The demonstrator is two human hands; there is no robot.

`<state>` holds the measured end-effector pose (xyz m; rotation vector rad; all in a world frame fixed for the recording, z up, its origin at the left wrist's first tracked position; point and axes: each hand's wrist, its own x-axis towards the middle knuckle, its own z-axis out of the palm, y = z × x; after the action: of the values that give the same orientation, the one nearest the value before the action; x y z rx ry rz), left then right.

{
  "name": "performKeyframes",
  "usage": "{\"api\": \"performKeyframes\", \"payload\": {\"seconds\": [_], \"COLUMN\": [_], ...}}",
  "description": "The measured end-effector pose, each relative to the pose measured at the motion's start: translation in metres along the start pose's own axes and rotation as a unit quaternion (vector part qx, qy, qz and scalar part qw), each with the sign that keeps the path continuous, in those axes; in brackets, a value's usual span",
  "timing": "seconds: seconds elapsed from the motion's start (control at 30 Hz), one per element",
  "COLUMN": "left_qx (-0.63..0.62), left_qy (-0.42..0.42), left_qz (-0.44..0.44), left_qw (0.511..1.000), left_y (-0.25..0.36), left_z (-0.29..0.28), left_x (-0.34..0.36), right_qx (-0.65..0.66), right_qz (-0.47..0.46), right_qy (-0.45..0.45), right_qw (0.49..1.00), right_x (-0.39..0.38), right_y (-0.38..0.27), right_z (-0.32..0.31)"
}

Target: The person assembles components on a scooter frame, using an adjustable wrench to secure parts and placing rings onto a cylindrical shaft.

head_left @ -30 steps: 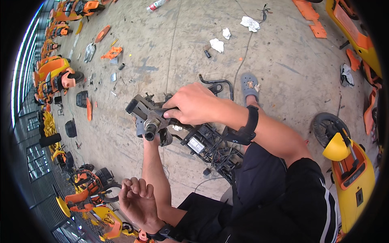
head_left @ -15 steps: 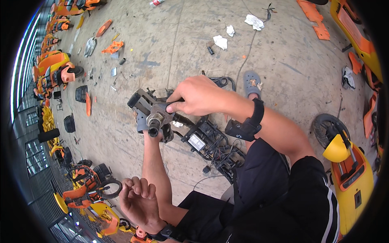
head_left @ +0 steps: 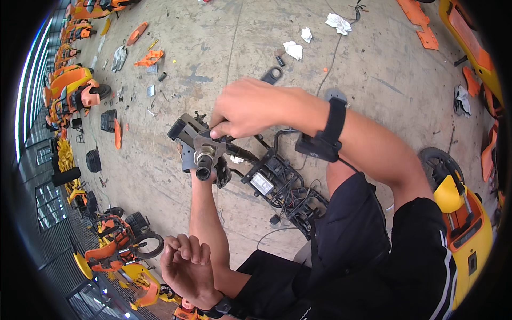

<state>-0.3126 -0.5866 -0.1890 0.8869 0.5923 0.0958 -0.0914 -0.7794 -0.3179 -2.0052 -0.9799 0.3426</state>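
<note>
The right hand [head_left: 242,109] pinches a small part atop the grey motor assembly [head_left: 200,149]. The left hand [head_left: 205,173], mostly hidden beneath, seems to grip it; its shaft points toward the person, below the right fingers.

Two hands [head_left: 250,109] [head_left: 186,266], one grey metal part [head_left: 200,149], three white rags [head_left: 293,49] [head_left: 338,22] [head_left: 306,34], one black frame [head_left: 282,186].

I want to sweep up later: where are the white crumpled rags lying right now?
In the head view, the white rags lie on the concrete floor at the top, right of centre, beyond the right hand.
</note>
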Motion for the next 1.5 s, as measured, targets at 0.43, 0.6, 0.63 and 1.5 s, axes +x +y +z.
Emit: {"api": "performKeyframes", "payload": {"seconds": [0.43,0.6,0.63,1.5], "left_qx": [0.004,-0.002,-0.002,0.002], "left_qy": [0.007,-0.003,-0.003,0.002], "left_qz": [-0.002,-0.009,-0.009,0.006], "left_qw": [1.000,1.000,1.000,1.000], "left_y": [0.001,-0.002,-0.001,0.004], "left_z": [-0.002,0.000,0.000,-0.006], "left_x": [-0.002,-0.001,-0.002,-0.004], "right_qx": [0.089,0.148,0.177,-0.018], "right_qz": [0.133,0.187,0.200,-0.035], "right_qy": [0.089,0.128,0.122,-0.027], "right_qw": [0.983,0.963,0.956,0.999], "right_x": [-0.048,-0.063,-0.064,0.009], "right_y": [-0.030,-0.041,-0.042,0.006], "right_z": [0.051,0.058,0.056,0.001]}}
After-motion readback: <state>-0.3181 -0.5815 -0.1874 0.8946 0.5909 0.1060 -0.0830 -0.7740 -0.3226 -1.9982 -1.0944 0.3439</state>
